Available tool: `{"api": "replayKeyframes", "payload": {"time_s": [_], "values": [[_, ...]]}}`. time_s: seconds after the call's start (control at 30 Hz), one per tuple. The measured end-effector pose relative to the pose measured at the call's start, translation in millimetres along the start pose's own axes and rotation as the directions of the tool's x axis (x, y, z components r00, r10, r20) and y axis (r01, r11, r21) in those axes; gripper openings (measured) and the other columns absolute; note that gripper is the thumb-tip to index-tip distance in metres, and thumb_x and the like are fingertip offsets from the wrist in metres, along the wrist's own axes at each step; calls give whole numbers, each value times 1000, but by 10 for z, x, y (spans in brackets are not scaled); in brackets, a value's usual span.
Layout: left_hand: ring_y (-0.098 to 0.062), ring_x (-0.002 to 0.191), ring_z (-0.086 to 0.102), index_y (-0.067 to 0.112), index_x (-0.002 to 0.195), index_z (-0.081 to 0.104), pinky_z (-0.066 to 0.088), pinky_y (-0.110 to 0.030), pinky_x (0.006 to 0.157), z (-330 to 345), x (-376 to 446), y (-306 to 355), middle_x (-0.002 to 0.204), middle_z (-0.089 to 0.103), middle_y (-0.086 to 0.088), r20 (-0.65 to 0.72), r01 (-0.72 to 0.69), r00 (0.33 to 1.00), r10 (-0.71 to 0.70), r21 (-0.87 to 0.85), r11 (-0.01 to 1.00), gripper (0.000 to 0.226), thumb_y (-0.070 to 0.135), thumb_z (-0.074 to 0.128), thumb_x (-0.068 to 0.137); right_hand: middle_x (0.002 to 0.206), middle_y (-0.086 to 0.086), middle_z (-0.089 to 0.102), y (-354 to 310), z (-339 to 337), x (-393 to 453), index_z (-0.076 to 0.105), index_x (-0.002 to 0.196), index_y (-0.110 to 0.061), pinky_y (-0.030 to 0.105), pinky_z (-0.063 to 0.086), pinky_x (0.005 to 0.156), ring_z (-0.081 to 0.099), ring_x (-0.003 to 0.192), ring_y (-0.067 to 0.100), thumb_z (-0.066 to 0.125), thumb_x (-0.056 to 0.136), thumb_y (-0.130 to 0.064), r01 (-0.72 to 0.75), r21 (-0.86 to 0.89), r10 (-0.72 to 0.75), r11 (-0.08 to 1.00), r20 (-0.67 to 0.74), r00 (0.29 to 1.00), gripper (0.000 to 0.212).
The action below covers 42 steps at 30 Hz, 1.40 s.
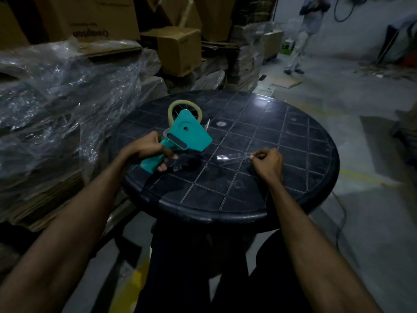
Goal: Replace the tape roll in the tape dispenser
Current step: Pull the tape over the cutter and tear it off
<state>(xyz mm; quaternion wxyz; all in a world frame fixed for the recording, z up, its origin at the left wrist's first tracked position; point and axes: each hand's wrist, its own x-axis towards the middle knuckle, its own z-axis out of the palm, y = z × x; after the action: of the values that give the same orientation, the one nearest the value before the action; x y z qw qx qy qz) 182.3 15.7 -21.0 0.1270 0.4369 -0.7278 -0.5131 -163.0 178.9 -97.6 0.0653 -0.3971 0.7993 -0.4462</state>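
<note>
Left hand (pixel 150 146) wrapped around handle of dispenser (pixel 188 132), held over desk (pixel 293 136); tape roll (pixel 183 105) mounted. Right hand (pixel 267 162) fingers pinch clear tape strip (pixel 232 157): light, flimsy, sticky; hold by its end

A teal tape dispenser (pixel 188 132) is lying on the black table (pixel 293 177), which is showing a pale grid pattern; a yellowish tape roll (pixel 173 109) is peeking behind the dispenser.
</note>
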Motion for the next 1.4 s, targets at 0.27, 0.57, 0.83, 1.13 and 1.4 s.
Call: {"api": "replayKeyframes", "payload": {"time_s": [0.27, 0.57, 0.83, 1.13, 1.4], "values": [[-21, 47, 56, 5, 95, 64, 50, -29, 46, 539, 190, 159, 63, 57, -9, -134, -33, 990, -32, -461, 887, 18, 7, 73, 80, 102, 12, 74, 6, -9, 13, 81, 89, -17, 37, 61, 85, 72, 94, 23, 81, 84, -25, 19, 2, -19, 1000, 3, 1000, 10], [-12, 37, 52, 8, 85, 58, 45, -18, 37, 719, 357, 448, 49, 53, -2, -17, 94, 991, -134, -628, 773, 10, 6, 53, 94, 110, 7, 62, -19, 19, -41, 76, 102, -18, 39, 51, 91, 56, 109, 28, 74, 91, -22, 125, -187, -127, 974, 4, 992, 12], [-14, 43, 57, 7, 91, 64, 50, -22, 41, 748, 556, 615, 54, 57, -4, 10, 133, 988, -151, -539, 832, 10, 9, 55, 96, 132, 0, 59, -35, 72, -48, 68, 126, -26, 44, 35, 103, 45, 125, 25, 57, 99, -21, 215, -331, -186, 919, 119, 975, 30], [-26, 57, 67, 6, 113, 65, 63, -41, 64, 1116, 908, 802, 89, 71, -18, -191, 10, 978, -86, -368, 930, 31, -5, 70, 84, 131, 3, 58, -130, 108, 22, 67, 118, -26, 47, 34, 104, 43, 127, 29, 59, 93, -24, 141, -364, -107, 921, 113, 988, 26], [-31, 59, 68, -6, 118, 67, 61, -42, 62, 1405, 1089, 670, 82, 70, -19, -273, 8, 954, -125, -394, 919, 38, 2, 66, 81, 129, 4, 55, -124, 160, 40, 64, 117, -23, 48, 35, 104, 41, 124, 28, 60, 93, -27, 153, -373, -119, 915, 113, 987, 25]]}}
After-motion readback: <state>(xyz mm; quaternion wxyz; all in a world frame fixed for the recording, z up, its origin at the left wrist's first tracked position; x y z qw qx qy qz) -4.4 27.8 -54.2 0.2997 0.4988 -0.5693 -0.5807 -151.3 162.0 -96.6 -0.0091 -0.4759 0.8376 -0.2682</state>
